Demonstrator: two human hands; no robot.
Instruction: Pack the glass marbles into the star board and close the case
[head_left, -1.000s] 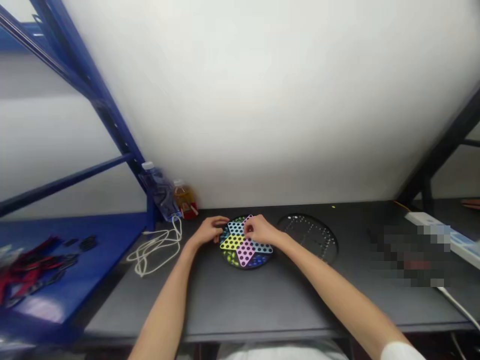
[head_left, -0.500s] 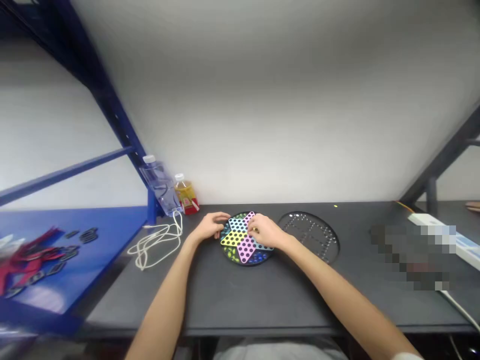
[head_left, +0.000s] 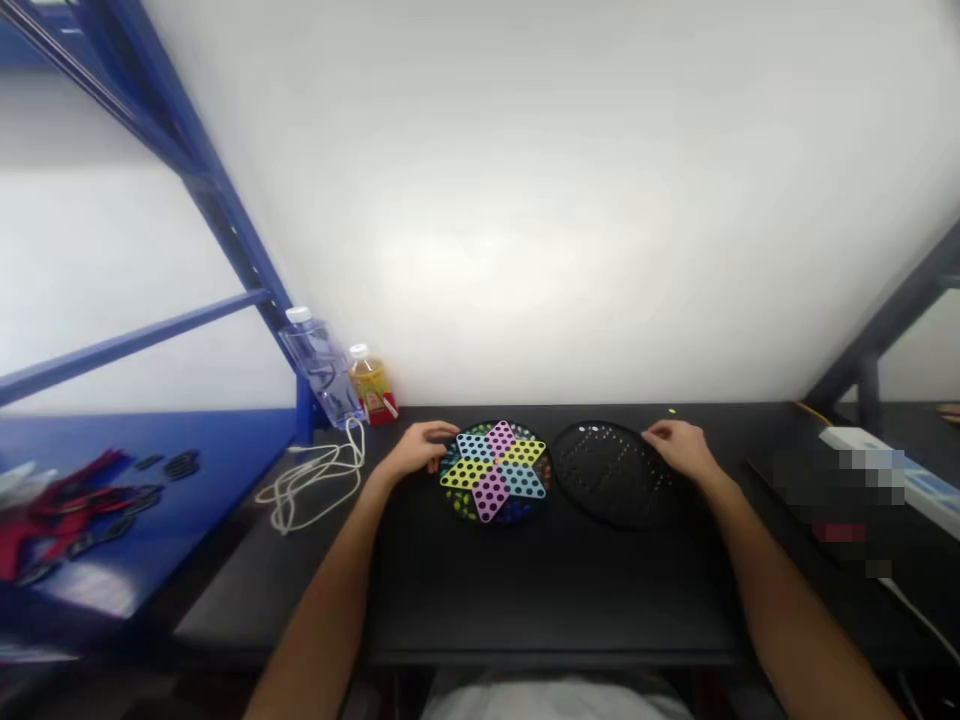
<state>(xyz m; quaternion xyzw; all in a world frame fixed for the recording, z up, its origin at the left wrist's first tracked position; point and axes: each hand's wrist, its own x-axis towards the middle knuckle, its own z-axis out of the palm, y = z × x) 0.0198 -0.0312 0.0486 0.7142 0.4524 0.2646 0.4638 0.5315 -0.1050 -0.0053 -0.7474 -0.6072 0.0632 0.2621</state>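
While both bare hands are kept at the far side of a dark tabletop (head_left: 555, 590), two round boards are seen lying flat on it, side by side and just apart. The left one, a Chinese checkers board (head_left: 495, 472), is marked with a six-pointed star of perforated arms: two pink, two yellow and two blue. Its left rim is touched by the left hand (head_left: 424, 448), whose fingers are lightly curved; whether the board is grasped cannot be told. The other, a black perforated disc (head_left: 611, 475), is dotted with a few white specks near its far edge, and its right side is touched by the right hand (head_left: 675, 447), with the fingers loosely extended and nothing gripped. Two bottles stand beside the white wall (head_left: 480, 250): a clear plastic bottle (head_left: 319, 370) and an amber-filled bottle (head_left: 371, 390), whose red label cannot be read. One coiled white cable (head_left: 311, 490) lies left of the boards, and one white power strip (head_left: 862, 450) is seen at the right.
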